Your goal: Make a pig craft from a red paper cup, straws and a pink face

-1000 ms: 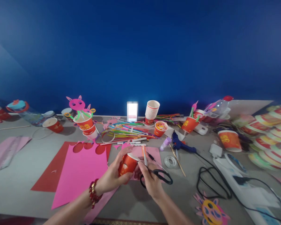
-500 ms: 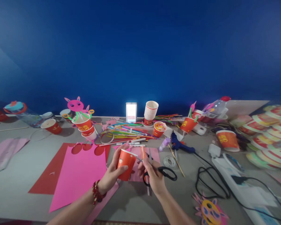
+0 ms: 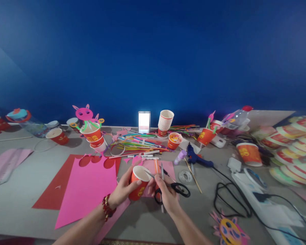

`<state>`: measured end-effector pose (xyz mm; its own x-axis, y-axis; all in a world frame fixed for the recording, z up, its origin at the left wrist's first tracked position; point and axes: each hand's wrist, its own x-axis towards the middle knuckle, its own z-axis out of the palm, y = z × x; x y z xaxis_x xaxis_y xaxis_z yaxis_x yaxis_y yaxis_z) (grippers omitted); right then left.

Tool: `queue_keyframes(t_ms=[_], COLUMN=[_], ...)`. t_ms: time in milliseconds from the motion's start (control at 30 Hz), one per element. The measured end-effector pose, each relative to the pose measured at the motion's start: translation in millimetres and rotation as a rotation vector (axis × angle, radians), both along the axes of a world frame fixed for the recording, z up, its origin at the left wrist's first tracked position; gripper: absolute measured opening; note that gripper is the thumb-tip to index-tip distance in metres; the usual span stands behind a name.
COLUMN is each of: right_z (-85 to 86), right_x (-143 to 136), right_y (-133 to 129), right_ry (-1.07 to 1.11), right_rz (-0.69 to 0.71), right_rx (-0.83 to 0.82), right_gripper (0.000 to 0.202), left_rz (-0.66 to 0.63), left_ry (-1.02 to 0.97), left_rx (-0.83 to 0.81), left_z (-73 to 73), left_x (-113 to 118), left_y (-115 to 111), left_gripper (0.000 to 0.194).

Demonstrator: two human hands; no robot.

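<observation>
A red paper cup with a white rim is gripped around its side by my left hand. Its mouth tilts toward me, and the pale inside shows. My right hand is closed on black-handled scissors, held with the blades apart. One blade reaches the cup's rim; whether it cuts into the paper I cannot tell. Beneath my hands lie a pink sheet and an orange-and-clear strip. Left of the cup spreads a bright pink sheet with round cut-outs along its far edge, over a red sheet.
Behind my hands are colourful pipe cleaners, a stack of paper cups and a cup of scraps. To the right lie a blue glue gun, clear tape, a black cable and a power strip.
My left hand has tipped and turned the cup so its open mouth now faces me more and its gold print shows. The scissors stay at the rim.
</observation>
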<state>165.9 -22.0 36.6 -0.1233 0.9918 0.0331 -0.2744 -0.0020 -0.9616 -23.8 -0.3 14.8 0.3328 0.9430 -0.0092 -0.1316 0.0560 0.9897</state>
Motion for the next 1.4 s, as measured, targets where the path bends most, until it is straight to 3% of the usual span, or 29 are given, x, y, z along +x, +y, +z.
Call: queue_keyframes(t_ms=[100,267,400,500,600,767,900,1033,1200,1400], right_z=[0.9,-0.7,-3.9,-5.5,-5.3,-2.8,-4.2,-7.9,-11.2,-15.5], right_x=[1.2,3.8,3.0,1.8,1.6,2.3,1.6,0.4,1.0,2.4], right_y=[0.4,1.0,-1.8,-4.0,-4.4,-2.7,-1.7,-1.2,-0.1,0.1], right_ry=[-0.004,0.026,0.012,0.000,-0.004,0.024,0.019,-0.027,-0.083,-0.188], right_rz=[-0.025,-0.082,0.044,0.111,0.120,0.042,0.023,0.030,0.018,-0.018], right_rx=[0.010,0.036,0.081,0.120,0.120,0.118,0.095,0.078,0.073,0.129], right_gripper=[0.050,0.050,0.048,0.047,0.046,0.044,0.044,0.044,0.046,0.043], left_rz=[0.026,-0.027,-0.137,-0.218,-0.163,-0.043,-0.023,-0.091,-0.119,0.059], left_ry=[-0.003,-0.247,-0.374,-0.370,-0.329,-0.389,-0.356,-0.397,-0.399,-0.307], left_rx=[0.027,-0.033,-0.093,-0.063,-0.056,-0.159,-0.207,-0.237,-0.194,-0.089], left_z=[-0.2,0.1,1.1,0.4,0.8,1.0,-4.8,-8.5,-11.0,-17.7], left_x=[-0.5,-0.3,5.9,7.8,5.6,2.6,3.3,4.7,6.0,8.7], left_y=[0.0,0.5,-0.8,-2.3,-2.6,-2.4,-2.6,-2.6,-5.0,-2.0], left_gripper=[0.071,0.071,0.067,0.083,0.091,0.077,0.068,0.058,0.064,0.056])
